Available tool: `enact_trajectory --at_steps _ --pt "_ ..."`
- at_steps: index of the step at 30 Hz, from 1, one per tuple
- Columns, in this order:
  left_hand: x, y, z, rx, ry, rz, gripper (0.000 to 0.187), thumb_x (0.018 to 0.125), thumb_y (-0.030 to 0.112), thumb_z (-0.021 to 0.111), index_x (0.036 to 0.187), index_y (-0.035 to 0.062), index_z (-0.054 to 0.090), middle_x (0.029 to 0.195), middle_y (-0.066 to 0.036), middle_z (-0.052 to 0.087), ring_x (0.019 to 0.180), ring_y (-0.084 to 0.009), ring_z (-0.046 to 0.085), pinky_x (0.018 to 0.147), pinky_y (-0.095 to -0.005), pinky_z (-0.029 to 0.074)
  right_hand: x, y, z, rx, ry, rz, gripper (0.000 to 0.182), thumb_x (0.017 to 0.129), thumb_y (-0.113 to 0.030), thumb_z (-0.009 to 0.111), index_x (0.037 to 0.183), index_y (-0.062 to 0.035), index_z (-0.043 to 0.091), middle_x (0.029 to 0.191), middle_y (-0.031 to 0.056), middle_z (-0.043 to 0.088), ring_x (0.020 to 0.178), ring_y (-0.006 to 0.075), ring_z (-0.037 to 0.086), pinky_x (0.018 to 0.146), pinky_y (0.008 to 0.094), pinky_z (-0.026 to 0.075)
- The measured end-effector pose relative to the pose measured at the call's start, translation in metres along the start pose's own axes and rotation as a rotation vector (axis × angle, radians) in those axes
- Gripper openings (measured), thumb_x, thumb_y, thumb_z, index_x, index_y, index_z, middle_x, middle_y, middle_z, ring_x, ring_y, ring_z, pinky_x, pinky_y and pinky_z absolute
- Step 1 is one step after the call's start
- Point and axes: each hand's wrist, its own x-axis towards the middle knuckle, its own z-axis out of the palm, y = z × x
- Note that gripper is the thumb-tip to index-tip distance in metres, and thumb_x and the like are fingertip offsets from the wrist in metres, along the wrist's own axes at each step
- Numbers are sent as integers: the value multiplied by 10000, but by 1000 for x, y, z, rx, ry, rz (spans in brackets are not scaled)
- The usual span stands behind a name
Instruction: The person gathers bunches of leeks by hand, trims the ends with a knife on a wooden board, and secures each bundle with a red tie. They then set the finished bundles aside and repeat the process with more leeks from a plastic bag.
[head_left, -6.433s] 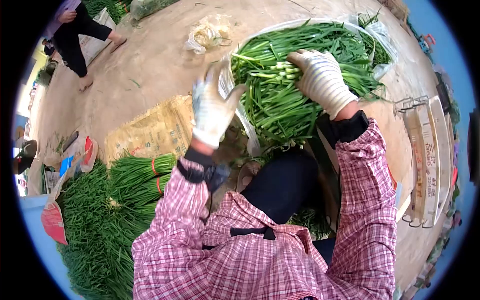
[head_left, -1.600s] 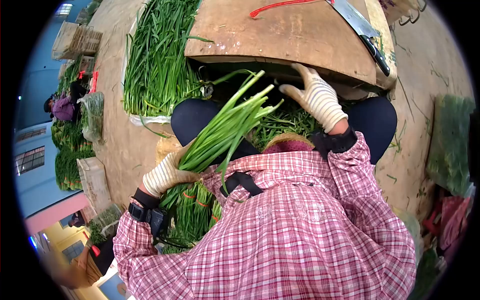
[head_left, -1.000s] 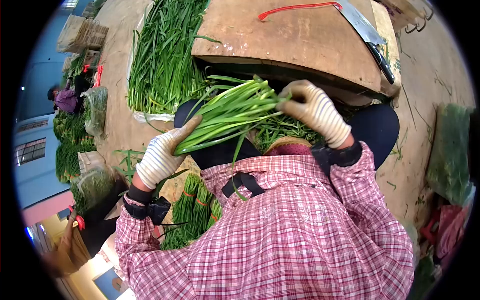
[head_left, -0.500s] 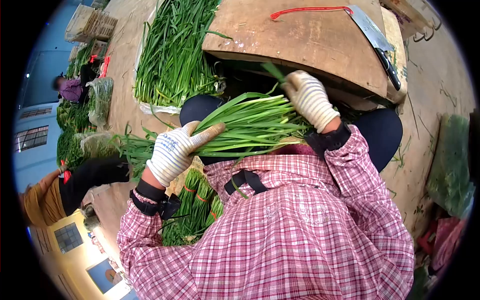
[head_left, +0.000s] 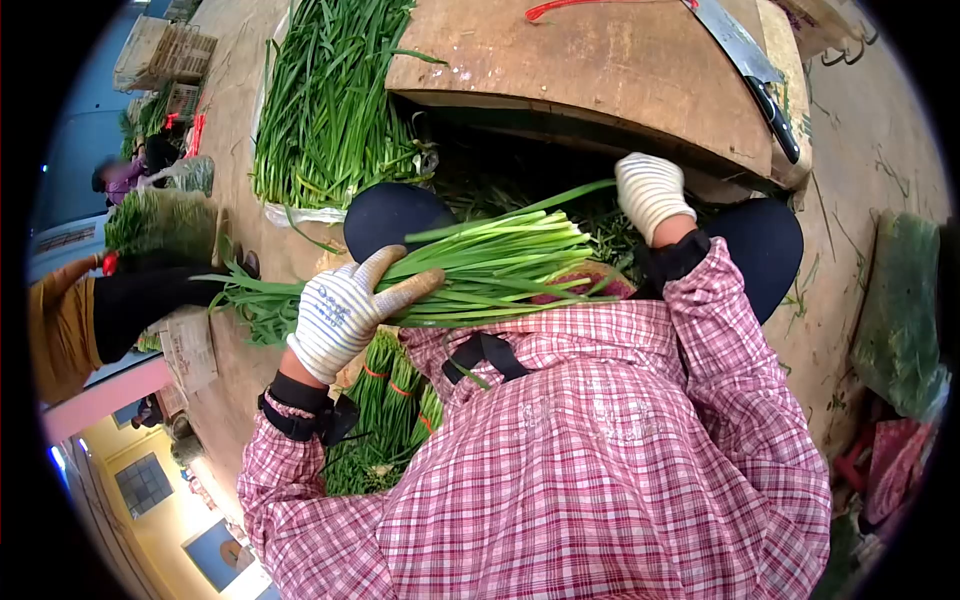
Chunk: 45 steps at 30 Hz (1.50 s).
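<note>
My left hand, in a white striped knit glove, is wrapped round a bunch of garlic chives held level above my lap. The pale stem ends point right and the green leaf tips hang out to the left. Beyond the stem ends, my right hand, gloved the same way, is closed on the end of a single long chive leaf that slants up out of the bunch. Its fingertips are turned partly out of sight.
A wooden board stands ahead, with a cleaver and a red tie on it. Loose chives are heaped at its left. Tied bundles lie by my left side. Another person is at the left.
My right hand has moved slightly right and down, away from the stem ends; the green piece it held up is gone from view, and a long leaf now stretches to it. My left hand keeps its hold.
</note>
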Motion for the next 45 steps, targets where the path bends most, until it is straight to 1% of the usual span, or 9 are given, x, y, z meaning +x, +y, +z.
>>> enact_trajectory --at_steps 6,9,13,22,25,35,39,42,45 --pt "-8 -23 -2 -119 -8 88 607 795 31 541 1339 301 546 1255 -179 577 820 -287 664 670 -354 547 15 -14 -14 626 269 -673 429 921 -237 581 1312 -63 547 1354 214 524 1111 372 587 975 427 453" --pt "-6 -23 -3 -66 76 117 757 774 -23 509 1436 331 418 1271 -169 544 729 -267 629 625 -370 542 8 -41 -47 1694 -899 -546 547 955 -421 516 1298 3 558 1198 126 647 1028 197 620 935 343 465" --pt "-7 -31 3 -209 107 85 714 756 -47 516 1402 257 487 1227 -190 575 778 -288 654 663 -357 547 13 -15 -27 1263 -449 -495 336 923 -260 489 747 -8 626 693 45 608 668 100 508 614 309 411" --pt "2 -24 20 -253 233 -99 718 699 -112 579 1311 263 585 1185 -175 640 901 -349 673 718 -376 561 -42 33 -48 1081 66 285 262 868 -251 642 923 -2 705 721 147 668 649 265 638 620 371 489" --pt "5 -23 23 -143 230 -174 763 675 -123 575 1318 289 572 1199 -180 632 900 -346 676 717 -378 562 -53 -2 -62 1095 496 -64 257 851 -263 662 906 -17 712 837 177 675 764 279 650 692 376 492" --pt "8 -15 16 -84 203 -191 771 684 -107 564 1335 308 555 1212 -185 620 917 -360 665 719 -384 561 -24 -13 3 1587 412 232 181 760 -137 715 883 -5 709 1030 134 684 891 250 669 807 323 512" --pt "0 -23 29 -200 207 -271 849 634 -145 575 1359 297 533 1232 -206 603 1000 -383 644 790 -392 561 -42 17 -18 134 55 293 240 845 -272 665 1016 -109 710 1195 184 618 958 340 646 838 391 511" --pt "7 -22 24 -177 215 -241 858 632 -147 572 1365 296 526 1235 -211 599 1011 -382 641 787 -398 560 -40 9 2 612 528 -34 389 874 -282 636 1213 -93 613 1226 204 595 931 346 639 792 419 512" --pt "10 -22 21 -142 229 -232 832 653 -138 576 1362 296 530 1220 -206 609 989 -375 649 772 -391 561 -34 -2 -7 1488 -157 -121 292 894 -220 630 1090 -6 656 980 132 705 633 179 658 632 311 524"
